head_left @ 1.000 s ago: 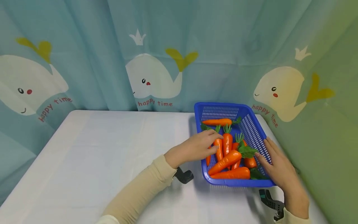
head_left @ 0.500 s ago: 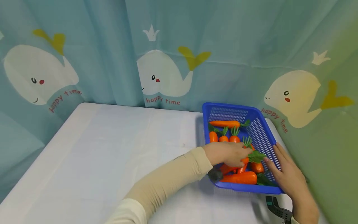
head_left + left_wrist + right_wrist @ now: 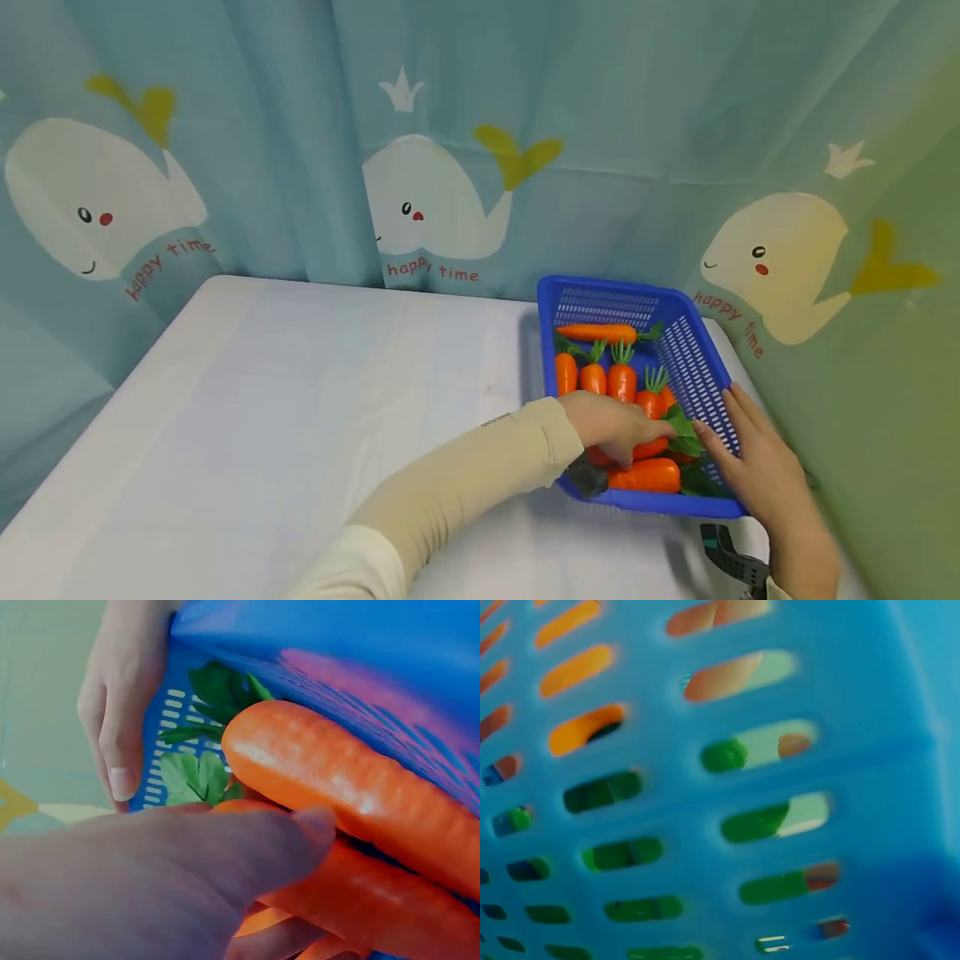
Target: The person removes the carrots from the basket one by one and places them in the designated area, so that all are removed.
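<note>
My left hand reaches into the blue plastic basket. In the left wrist view, its thumb lies over an orange carrot and its fingers curl beneath, gripping it among the others. Alongside lies a thicker carrot with green leaves. At the basket's right side, my right hand rests over the rim with fingers extended. The right wrist view is filled by the slotted basket wall, with orange and green showing through; that hand is out of its frame.
Several more carrots lie toward the back of the basket, one of them crosswise. The basket stands at the right end of a white-covered table. A whale-print curtain hangs behind and along the right.
My left hand has moved right and deeper into the basket, and it now grips a carrot near the front. The right hand stays at the rim. The head view has shifted slightly.
</note>
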Action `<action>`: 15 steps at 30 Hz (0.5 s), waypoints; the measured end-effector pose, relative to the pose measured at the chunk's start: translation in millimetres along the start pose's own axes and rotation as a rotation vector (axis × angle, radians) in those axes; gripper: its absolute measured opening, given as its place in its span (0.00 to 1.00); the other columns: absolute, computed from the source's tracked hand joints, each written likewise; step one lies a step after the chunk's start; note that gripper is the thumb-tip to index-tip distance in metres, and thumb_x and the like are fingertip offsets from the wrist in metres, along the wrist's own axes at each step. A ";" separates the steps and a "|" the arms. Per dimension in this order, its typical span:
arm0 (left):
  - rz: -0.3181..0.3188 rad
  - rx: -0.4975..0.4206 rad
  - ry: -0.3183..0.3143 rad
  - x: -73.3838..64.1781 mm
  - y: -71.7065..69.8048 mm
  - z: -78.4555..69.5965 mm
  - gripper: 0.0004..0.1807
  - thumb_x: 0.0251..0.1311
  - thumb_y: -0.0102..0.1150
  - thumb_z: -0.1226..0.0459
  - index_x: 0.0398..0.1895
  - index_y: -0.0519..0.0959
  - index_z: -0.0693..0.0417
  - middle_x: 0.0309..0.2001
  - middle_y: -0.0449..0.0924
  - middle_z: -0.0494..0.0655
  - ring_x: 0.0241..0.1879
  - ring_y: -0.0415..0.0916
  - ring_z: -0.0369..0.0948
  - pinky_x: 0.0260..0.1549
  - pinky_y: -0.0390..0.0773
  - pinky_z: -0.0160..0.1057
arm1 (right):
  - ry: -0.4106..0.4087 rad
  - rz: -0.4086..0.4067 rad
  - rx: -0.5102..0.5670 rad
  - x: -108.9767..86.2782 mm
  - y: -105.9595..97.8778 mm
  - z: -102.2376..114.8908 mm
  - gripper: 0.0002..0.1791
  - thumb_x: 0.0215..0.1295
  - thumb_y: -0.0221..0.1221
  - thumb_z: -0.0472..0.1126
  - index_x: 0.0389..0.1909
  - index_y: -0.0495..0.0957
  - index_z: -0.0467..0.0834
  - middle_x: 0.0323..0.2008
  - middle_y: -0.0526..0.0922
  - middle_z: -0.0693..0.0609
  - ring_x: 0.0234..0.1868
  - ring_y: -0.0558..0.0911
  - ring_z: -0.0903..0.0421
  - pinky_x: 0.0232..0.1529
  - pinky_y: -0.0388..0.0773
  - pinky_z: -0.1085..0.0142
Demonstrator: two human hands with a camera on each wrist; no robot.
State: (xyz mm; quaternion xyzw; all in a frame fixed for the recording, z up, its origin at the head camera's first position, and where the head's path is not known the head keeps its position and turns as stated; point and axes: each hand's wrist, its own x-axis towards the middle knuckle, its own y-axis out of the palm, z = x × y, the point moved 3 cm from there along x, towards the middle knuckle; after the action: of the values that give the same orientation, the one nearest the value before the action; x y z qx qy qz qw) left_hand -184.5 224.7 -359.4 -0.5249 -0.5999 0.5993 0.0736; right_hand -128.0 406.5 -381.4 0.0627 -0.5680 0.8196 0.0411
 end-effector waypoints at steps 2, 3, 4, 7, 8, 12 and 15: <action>-0.015 -0.038 0.012 -1.4 1.0 3.9 0.42 0.67 0.59 0.59 0.76 0.48 0.20 0.52 0.73 0.29 0.44 0.71 0.32 0.35 0.75 0.27 | -0.003 -0.012 0.005 0.5 -1.0 3.5 0.40 0.75 0.48 0.56 0.75 0.53 0.33 0.77 0.51 0.35 0.67 0.62 0.24 0.57 0.60 0.27; -0.020 -0.054 0.013 -2.0 1.4 6.3 0.42 0.68 0.59 0.60 0.76 0.48 0.20 0.50 0.75 0.29 0.42 0.72 0.32 0.34 0.75 0.28 | -0.005 -0.015 0.012 1.0 -1.4 5.5 0.40 0.75 0.48 0.56 0.75 0.53 0.33 0.77 0.51 0.35 0.67 0.62 0.24 0.57 0.60 0.28; -0.028 -0.051 0.019 -3.0 1.9 8.7 0.42 0.68 0.59 0.60 0.76 0.48 0.21 0.49 0.76 0.30 0.42 0.73 0.33 0.34 0.76 0.28 | -0.008 -0.017 0.017 1.9 -1.6 7.7 0.40 0.75 0.48 0.56 0.75 0.53 0.33 0.77 0.51 0.35 0.68 0.62 0.25 0.58 0.60 0.28; -0.066 -0.005 0.050 -6.3 4.4 16.9 0.40 0.68 0.58 0.58 0.77 0.50 0.24 0.53 0.77 0.31 0.43 0.74 0.32 0.45 0.76 0.28 | -0.017 -0.015 0.020 4.9 0.6 15.6 0.40 0.74 0.49 0.57 0.75 0.54 0.33 0.77 0.52 0.35 0.68 0.62 0.26 0.60 0.61 0.29; -0.076 0.004 0.060 -7.8 5.8 19.9 0.40 0.68 0.58 0.58 0.77 0.50 0.26 0.54 0.78 0.31 0.44 0.75 0.32 0.49 0.77 0.28 | -0.019 -0.011 0.014 5.8 2.0 18.6 0.41 0.74 0.49 0.57 0.75 0.54 0.33 0.77 0.52 0.35 0.68 0.62 0.26 0.60 0.61 0.29; -0.126 0.013 0.095 -16.3 11.2 32.9 0.39 0.67 0.59 0.58 0.77 0.53 0.30 0.63 0.75 0.33 0.52 0.75 0.32 0.60 0.74 0.32 | -0.040 -0.006 -0.007 8.2 8.9 31.1 0.43 0.73 0.48 0.59 0.76 0.52 0.33 0.76 0.52 0.33 0.72 0.58 0.30 0.66 0.56 0.31; -0.147 -0.007 0.086 -24.4 13.8 45.2 0.39 0.67 0.60 0.58 0.76 0.53 0.30 0.64 0.75 0.36 0.52 0.75 0.33 0.60 0.74 0.35 | -0.065 -0.012 -0.004 9.3 15.2 41.3 0.44 0.73 0.48 0.60 0.76 0.50 0.33 0.76 0.51 0.31 0.75 0.53 0.32 0.71 0.48 0.33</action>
State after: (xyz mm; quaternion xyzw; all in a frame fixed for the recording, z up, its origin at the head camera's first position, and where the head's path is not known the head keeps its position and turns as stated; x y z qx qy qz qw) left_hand -198.9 174.5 -369.4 -0.5051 -0.6352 0.5671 0.1411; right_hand -137.0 362.5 -379.7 0.0927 -0.5704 0.8157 0.0276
